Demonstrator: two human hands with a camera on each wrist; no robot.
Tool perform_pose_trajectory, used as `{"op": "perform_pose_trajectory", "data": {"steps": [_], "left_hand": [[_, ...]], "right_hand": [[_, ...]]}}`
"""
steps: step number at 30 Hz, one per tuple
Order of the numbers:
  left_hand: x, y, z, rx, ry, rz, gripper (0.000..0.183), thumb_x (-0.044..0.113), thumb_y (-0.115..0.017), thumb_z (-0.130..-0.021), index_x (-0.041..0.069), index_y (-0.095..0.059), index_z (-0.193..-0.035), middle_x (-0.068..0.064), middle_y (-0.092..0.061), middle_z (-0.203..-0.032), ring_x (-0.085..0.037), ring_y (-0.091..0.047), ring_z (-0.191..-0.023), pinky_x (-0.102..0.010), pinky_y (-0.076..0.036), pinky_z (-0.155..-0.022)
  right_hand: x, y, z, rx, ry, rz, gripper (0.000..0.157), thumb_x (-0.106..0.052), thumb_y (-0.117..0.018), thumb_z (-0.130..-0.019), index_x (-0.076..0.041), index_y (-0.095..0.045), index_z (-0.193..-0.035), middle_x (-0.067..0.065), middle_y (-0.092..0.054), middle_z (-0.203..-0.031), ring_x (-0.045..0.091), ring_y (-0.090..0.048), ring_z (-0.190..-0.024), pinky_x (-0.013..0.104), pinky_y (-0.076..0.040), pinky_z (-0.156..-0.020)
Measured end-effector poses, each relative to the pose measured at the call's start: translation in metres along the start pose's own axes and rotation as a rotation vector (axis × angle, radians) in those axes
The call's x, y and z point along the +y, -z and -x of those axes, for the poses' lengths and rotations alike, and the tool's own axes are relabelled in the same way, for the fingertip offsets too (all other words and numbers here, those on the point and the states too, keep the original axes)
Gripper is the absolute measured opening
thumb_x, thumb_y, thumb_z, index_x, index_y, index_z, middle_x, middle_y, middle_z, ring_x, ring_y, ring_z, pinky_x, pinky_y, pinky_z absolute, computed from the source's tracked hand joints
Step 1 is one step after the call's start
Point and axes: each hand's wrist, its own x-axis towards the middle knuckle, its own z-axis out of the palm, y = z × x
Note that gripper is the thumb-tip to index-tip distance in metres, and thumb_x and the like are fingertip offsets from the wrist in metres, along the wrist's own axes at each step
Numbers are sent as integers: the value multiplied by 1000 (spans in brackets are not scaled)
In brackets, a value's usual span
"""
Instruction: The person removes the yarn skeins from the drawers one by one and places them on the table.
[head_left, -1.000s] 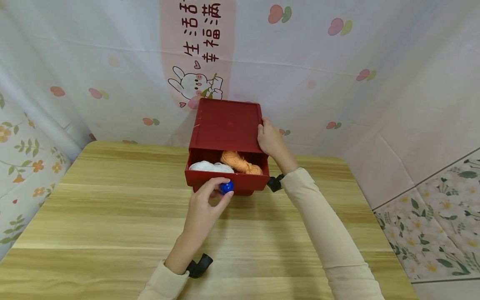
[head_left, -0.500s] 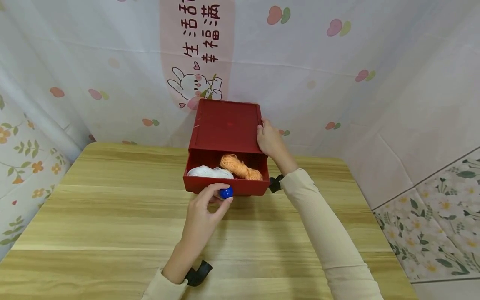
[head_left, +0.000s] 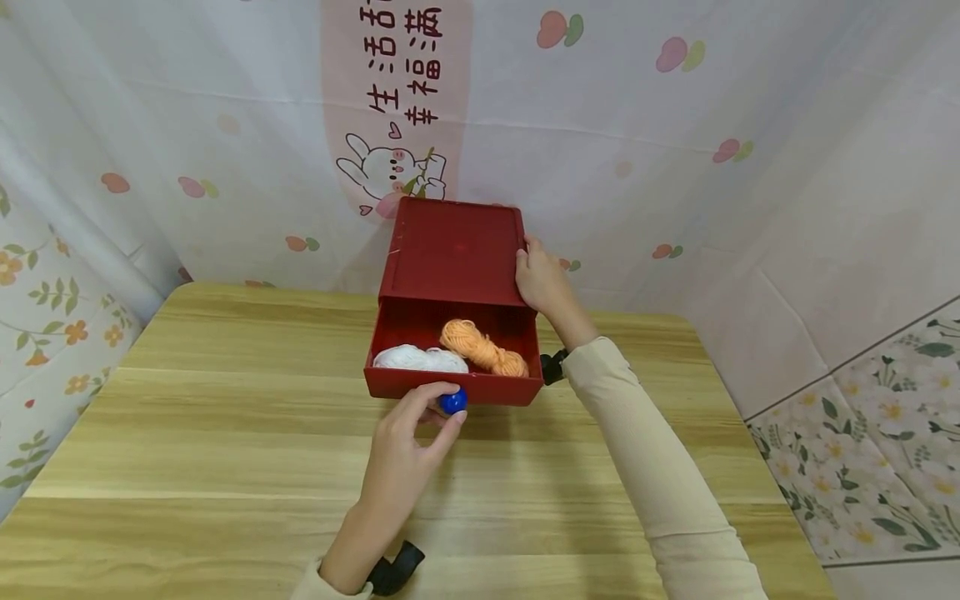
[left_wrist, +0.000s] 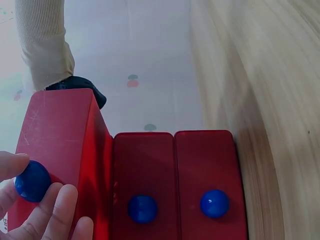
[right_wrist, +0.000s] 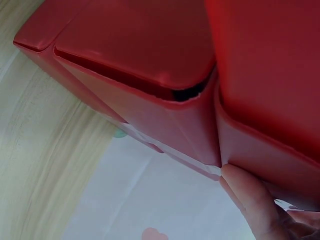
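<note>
In the head view a red drawer cabinet point(head_left: 459, 250) stands against the curtain, its top drawer point(head_left: 420, 385) pulled out. Inside lie a white yarn skein point(head_left: 420, 359) at the front left and an orange yarn skein point(head_left: 483, 348) to its right. My left hand point(head_left: 401, 446) pinches the drawer's round blue knob point(head_left: 453, 401) between thumb and fingers. At the cabinet's right side my right hand point(head_left: 542, 279) rests, fingers laid along the edge. The right wrist view shows fingers point(right_wrist: 250, 195) pressed to the red side wall.
Two more drawers sit below, closed, with blue knobs point(left_wrist: 143, 209) on their fronts in the left wrist view. The wooden table point(head_left: 225, 433) runs beneath. A patterned curtain point(head_left: 600, 100) hangs close behind the cabinet. Black bands point(head_left: 395, 569) circle the wrists.
My left hand has drawn the top drawer further out toward me by its knob, so more of both yarn skeins shows. My right hand has stayed at the cabinet's side.
</note>
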Motion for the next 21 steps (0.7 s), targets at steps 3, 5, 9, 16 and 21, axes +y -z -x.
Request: {"op": "perform_pose_trajectory", "data": {"steps": [3, 5, 9, 16, 21], "left_hand": [[2, 1, 4, -5, 7, -3, 29, 12, -72, -81, 14, -62, -108, 2, -64, -96, -4, -59, -79, -26, -55, -71], [4, 2, 7, -9, 22, -7, 30, 12, -73, -80, 15, -62, -108, 4, -64, -96, -3, -58, -79, -25, -54, -71], [6, 3, 12, -14, 38, -3, 30, 13, -73, -80, 17, -62, -108, 5, -64, -97, -2, -57, -80, -26, -54, -72], [7, 4, 19, -2, 9, -29, 31, 13, -75, -78, 16, -63, -106, 5, -65, -96, -2, -59, -79, -23, -53, -71], [8, 6, 23, 2, -10, -46, 30, 13, -75, -78, 16, -62, -105, 6, -64, -94, -2, -58, -78, -23, -53, -71]], "right_hand": [[0, -1, 0, 8, 2, -5, 50, -26, -24, -103, -2, -21, -146, 23, -36, -144, 33, -40, -130, 46, -35, -105], [1, -1, 0, 11, 2, -7, 50, -25, -23, -103, -1, -21, -146, 22, -36, -144, 33, -40, -130, 46, -35, -106], [2, -2, 0, 17, 1, -12, 50, -26, -24, -103, -1, -21, -146, 22, -36, -144, 33, -40, -130, 46, -35, -105], [0, -2, 1, 5, -7, -21, 50, -26, -23, -103, -2, -21, -146, 21, -36, -145, 32, -40, -130, 45, -35, -105], [0, -2, 1, 5, -7, -27, 50, -26, -23, -103, -2, -20, -146, 22, -36, -145, 32, -39, -131, 46, -34, -106]]}}
